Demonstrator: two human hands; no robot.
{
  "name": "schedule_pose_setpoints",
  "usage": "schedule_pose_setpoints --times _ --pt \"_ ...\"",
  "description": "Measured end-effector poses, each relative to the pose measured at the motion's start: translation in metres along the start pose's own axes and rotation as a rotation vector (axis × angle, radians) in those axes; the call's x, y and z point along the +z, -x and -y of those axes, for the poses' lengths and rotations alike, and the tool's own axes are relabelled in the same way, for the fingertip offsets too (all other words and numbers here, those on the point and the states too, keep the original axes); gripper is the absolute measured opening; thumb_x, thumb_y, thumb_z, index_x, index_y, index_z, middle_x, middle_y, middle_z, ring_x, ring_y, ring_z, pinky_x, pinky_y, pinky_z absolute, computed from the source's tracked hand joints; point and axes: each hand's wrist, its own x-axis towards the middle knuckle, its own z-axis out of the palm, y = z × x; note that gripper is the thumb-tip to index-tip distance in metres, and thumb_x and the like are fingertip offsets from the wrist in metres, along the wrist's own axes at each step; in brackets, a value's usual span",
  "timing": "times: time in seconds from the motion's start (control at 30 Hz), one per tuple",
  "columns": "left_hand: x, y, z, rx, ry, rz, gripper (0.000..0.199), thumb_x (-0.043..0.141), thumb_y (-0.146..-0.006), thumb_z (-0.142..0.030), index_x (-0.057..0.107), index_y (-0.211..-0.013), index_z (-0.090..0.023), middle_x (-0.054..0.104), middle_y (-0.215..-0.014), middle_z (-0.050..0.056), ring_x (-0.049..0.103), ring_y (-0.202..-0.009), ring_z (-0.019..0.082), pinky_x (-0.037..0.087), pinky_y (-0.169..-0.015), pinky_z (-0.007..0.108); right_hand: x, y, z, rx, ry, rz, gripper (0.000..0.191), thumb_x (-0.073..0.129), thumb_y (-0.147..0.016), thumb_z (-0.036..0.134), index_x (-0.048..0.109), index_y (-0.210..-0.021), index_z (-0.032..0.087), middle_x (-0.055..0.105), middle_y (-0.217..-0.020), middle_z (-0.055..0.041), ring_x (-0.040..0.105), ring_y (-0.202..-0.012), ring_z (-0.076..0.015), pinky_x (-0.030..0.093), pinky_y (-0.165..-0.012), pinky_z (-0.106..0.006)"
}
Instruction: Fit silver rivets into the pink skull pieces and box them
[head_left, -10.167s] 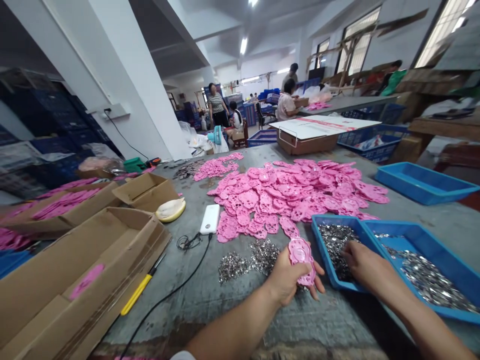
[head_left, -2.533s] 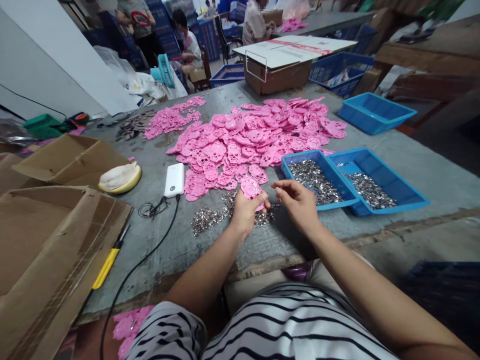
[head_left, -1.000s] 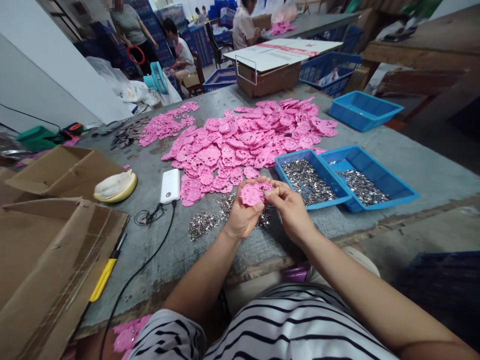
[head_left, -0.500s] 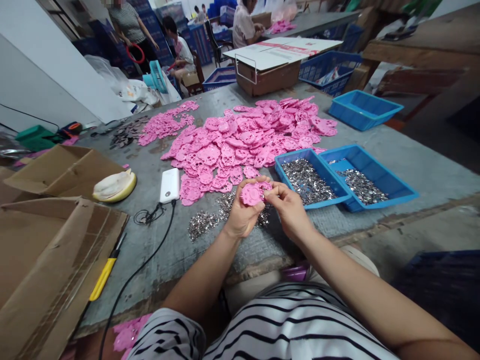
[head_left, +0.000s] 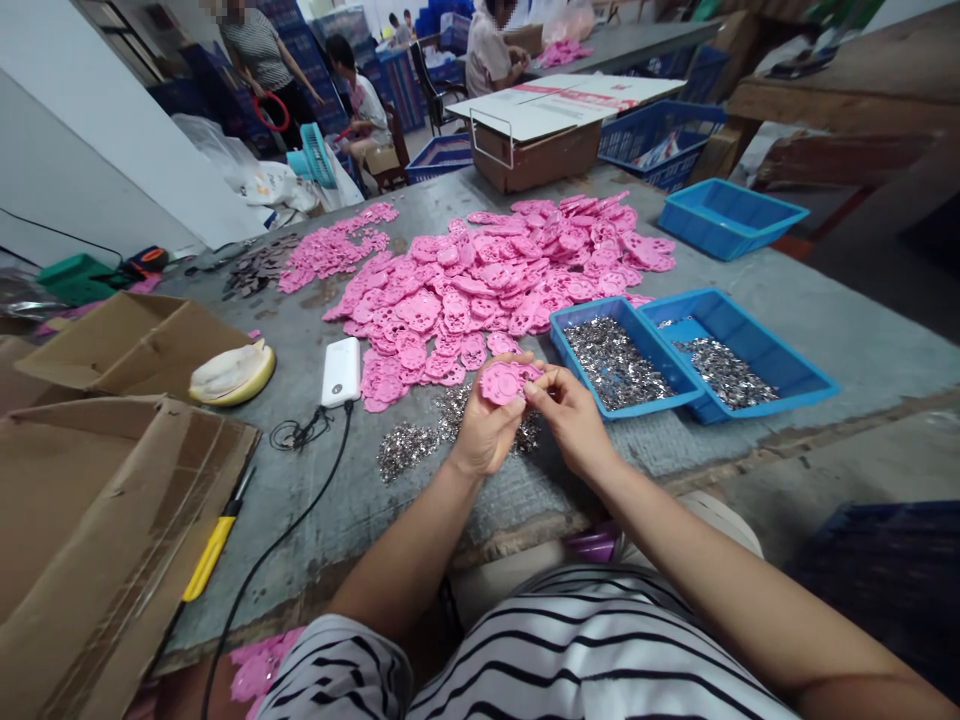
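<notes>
A pink molded plastic piece (head_left: 501,383) is held up over the near part of the table. My left hand (head_left: 484,430) is closed around its left and lower edge, thumb in front. At its right edge, my right hand (head_left: 571,415) pinches with thumb and forefinger; whether a small part is also between those fingertips cannot be made out. Beneath and beside the hands lie small shiny metal parts (head_left: 406,450) in loose heaps. A big pile of similar pink pieces (head_left: 487,270) spreads just beyond.
Two blue trays (head_left: 679,400) of metal parts stand right of my hands, another blue tray (head_left: 731,222) farther back. Left are a white power bank (head_left: 341,372) with a black cable, a fruit rind (head_left: 234,375), a yellow-handled tool (head_left: 211,555) and cardboard boxes (head_left: 112,500). People sit and stand behind.
The pink piece has tilted very slightly between my hands, and the right fingertips have shifted a little along its edge. Both hands keep their hold.
</notes>
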Motion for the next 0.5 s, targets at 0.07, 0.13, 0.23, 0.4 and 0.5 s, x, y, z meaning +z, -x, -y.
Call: schedule_pose_setpoints --times 0.07,0.13,0.23,0.4,0.5 --pt "0.001 0.000 -0.001 -0.041 0.002 -0.025 0.058 0.076 -0.062 -0.023 0.053 -0.115 -0.025 0.061 -0.123 0.007 0.053 -0.122 0.026 0.041 -0.104 0.044 -0.003 0.002 0.005 -0.019 0.032 0.014 0.026 0.064 -0.075 0.046 0.056 -0.068 0.023 0.060 -0.098 -0.0050 0.052 -0.105 -0.0229 0.038 -0.097 -0.041" --pt "0.002 0.000 -0.002 -0.058 0.003 -0.046 0.060 0.073 -0.062 -0.021 0.051 -0.118 -0.025 0.062 -0.122 0.008 0.054 -0.121 0.027 0.043 -0.101 0.045 -0.009 0.003 0.014 -0.059 0.072 0.014 0.021 0.063 -0.078 0.042 0.058 -0.070 0.023 0.060 -0.102 -0.0057 0.051 -0.111 -0.0237 0.036 -0.099 -0.042" --pt "0.002 0.000 -0.004 -0.067 -0.003 -0.051 0.062 0.070 -0.062 -0.018 0.049 -0.119 -0.025 0.063 -0.119 0.008 0.057 -0.117 0.029 0.047 -0.096 0.049 -0.027 -0.002 0.033 -0.143 0.112 -0.061 0.013 0.065 -0.076 0.035 0.061 -0.074 0.023 0.060 -0.106 -0.0055 0.053 -0.111 -0.0235 0.037 -0.098 -0.042" --pt "0.002 -0.001 -0.006 -0.083 0.016 -0.096 0.065 0.071 -0.058 -0.016 0.047 -0.118 -0.023 0.067 -0.106 0.006 0.062 -0.108 0.030 0.053 -0.087 0.051 -0.092 -0.041 0.069 -0.257 0.173 -0.412 0.009 0.067 -0.072 0.024 0.060 -0.076 0.019 0.063 -0.083 -0.0048 0.055 -0.067 -0.0127 0.044 -0.073 -0.036" --pt "0.004 0.000 -0.008 -0.080 0.034 -0.140 0.064 0.071 -0.055 -0.016 0.046 -0.114 -0.023 0.069 -0.099 0.005 0.065 -0.104 0.031 0.054 -0.082 0.051 -0.143 -0.068 0.072 -0.160 0.558 -0.606 0.013 0.068 -0.070 0.026 0.059 -0.065 0.018 0.060 -0.064 -0.0036 0.045 -0.052 -0.0094 0.038 -0.059 -0.034"
